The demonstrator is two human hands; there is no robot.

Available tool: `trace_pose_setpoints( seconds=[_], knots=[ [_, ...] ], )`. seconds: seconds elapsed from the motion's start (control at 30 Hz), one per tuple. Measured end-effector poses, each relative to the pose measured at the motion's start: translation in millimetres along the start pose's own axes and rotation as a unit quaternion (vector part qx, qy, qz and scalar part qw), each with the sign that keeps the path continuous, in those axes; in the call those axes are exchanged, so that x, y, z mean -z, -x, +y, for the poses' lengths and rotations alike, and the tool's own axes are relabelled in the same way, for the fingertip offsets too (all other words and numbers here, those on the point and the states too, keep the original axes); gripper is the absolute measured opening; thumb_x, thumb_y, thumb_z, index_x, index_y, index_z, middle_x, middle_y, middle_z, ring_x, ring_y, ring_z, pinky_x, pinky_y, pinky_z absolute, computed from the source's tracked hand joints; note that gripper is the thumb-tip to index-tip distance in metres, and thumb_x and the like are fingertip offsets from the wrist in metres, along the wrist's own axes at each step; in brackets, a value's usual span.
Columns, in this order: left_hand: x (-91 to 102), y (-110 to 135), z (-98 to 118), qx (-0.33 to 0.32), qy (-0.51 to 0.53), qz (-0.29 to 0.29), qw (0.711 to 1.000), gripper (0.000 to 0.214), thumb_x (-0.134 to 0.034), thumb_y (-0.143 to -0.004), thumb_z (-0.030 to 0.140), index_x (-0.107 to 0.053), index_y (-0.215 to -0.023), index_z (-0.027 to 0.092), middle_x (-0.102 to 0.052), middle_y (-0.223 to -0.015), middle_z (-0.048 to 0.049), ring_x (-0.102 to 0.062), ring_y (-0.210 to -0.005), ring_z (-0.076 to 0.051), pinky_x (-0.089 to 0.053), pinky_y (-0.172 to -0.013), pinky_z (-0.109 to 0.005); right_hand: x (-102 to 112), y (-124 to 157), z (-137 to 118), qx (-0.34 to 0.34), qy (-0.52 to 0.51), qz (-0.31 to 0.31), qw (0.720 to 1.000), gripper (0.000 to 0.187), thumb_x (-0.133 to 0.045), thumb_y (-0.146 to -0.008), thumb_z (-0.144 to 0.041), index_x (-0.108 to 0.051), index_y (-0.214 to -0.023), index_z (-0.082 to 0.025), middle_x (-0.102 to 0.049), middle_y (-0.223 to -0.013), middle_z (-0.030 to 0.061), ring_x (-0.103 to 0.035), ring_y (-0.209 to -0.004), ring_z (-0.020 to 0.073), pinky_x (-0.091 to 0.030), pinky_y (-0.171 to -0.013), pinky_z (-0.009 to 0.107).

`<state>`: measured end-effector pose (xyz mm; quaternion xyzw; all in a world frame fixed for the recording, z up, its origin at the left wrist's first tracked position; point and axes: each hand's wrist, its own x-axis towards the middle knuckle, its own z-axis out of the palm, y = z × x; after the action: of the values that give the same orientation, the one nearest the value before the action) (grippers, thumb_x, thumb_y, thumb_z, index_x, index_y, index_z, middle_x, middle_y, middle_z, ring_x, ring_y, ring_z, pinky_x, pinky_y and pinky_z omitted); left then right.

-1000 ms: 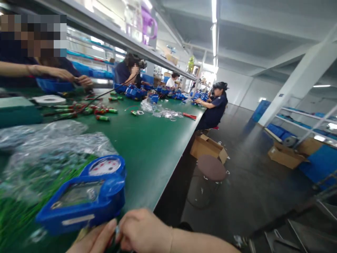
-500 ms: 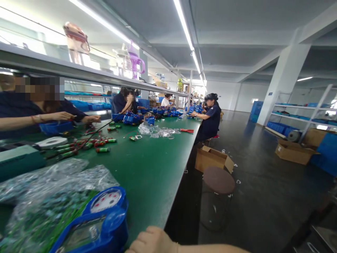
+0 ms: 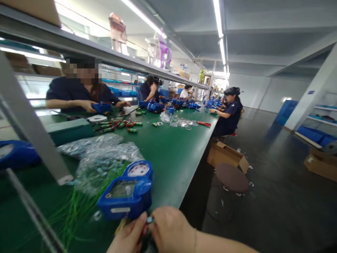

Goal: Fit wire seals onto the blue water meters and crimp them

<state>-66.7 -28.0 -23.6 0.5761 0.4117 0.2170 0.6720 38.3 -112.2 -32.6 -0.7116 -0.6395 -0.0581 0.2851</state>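
My view swung left over the last 0.5 s: more of the green counter (image 3: 168, 161) shows, and the blue meter (image 3: 126, 196) sits on it at 7 o'clock, no longer cut off by the bottom edge. Right hand (image 3: 172, 230) is at the meter's 4 o'clock; left hand (image 3: 129, 235) is back in frame at its 6. So I can read the handwork again. Right fingers look pinched on a tiny pale-blue piece (image 3: 150, 220); left fingers are bunched just beside it, can't tell on what.

Around the meter: shelf post (image 3: 37, 123) at 10 o'clock, co-worker (image 3: 79, 93) at 11 with 1 blue housing (image 3: 102, 107) in hand, clear plastic bag (image 3: 109, 154) just behind at 11, loose green wires (image 3: 73, 218) crowding 8 to 9. Main blocker: right hand hides part of the grip.
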Motion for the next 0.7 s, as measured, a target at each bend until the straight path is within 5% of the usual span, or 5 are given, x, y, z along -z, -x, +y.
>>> trace_pose_setpoints(
  seconds=[0.07,0.27,0.47,0.6,0.7],
  knots=[
    [-2.6,8.2,2.2,0.036,0.03,-0.023,0.999,0.06,-0.065,-0.049,0.072,-0.037,-0.056,0.019,-0.021,-0.042,0.0115,-0.017,-0.034,-0.003,-0.01,-0.035,-0.014,-3.8,5.8,5.8,0.053,0.051,0.012,0.997,0.018,-0.033,-0.088,-0.021,-0.051,-0.086,-0.016,-0.056,-0.077,0.0076,-0.051,-0.071,0.0212,-0.04,-0.064,0.033],
    [-4.6,19.1,6.8,0.042,0.086,-0.04,0.995,0.056,-0.065,-0.055,0.066,-0.037,-0.06,0.019,-0.021,-0.045,0.0119,-0.015,-0.039,-0.003,-0.011,-0.038,-0.015,-9.6,-0.6,14.4,0.078,-0.03,-0.02,0.996,0.022,-0.033,-0.088,-0.024,-0.051,-0.077,-0.017,-0.055,-0.074,0.0069,-0.049,-0.072,0.0192,-0.036,-0.068,0.032],
    [-6.7,16.9,-4.3,0.02,0.101,-0.006,0.995,0.055,-0.062,-0.06,0.067,-0.034,-0.064,0.02,-0.021,-0.047,0.0116,-0.017,-0.041,-0.004,-0.012,-0.04,-0.015,-9.7,-12.6,-1.3,-0.042,-0.159,-0.016,0.986,0.031,-0.027,-0.092,-0.021,-0.049,-0.07,-0.018,-0.053,-0.062,0.0003,-0.05,-0.058,0.0119,-0.032,-0.056,0.024],
    [-4.1,13.0,-6.4,0.028,0.096,-0.002,0.995,0.058,-0.062,-0.057,0.071,-0.039,-0.067,0.019,-0.019,-0.049,0.012,-0.016,-0.041,-0.004,-0.01,-0.04,-0.015,-0.3,-19.3,1.2,-0.085,-0.239,-0.005,0.967,0.028,-0.039,-0.088,-0.025,-0.05,-0.063,-0.019,-0.052,-0.057,-0.0023,-0.049,-0.054,0.0102,-0.032,-0.054,0.022],
    [-4.6,8.8,-3.0,0.022,0.071,0.001,0.997,0.058,-0.06,-0.059,0.073,-0.044,-0.068,0.018,-0.018,-0.049,0.0117,-0.015,-0.039,-0.004,-0.009,-0.04,-0.015,12.2,-28.4,7.7,-0.155,-0.288,0.071,0.942,0.022,-0.046,-0.087,-0.038,-0.054,-0.083,-0.018,-0.059,-0.077,0.0016,-0.053,-0.067,0.0128,-0.039,-0.063,0.024]
  ],
)
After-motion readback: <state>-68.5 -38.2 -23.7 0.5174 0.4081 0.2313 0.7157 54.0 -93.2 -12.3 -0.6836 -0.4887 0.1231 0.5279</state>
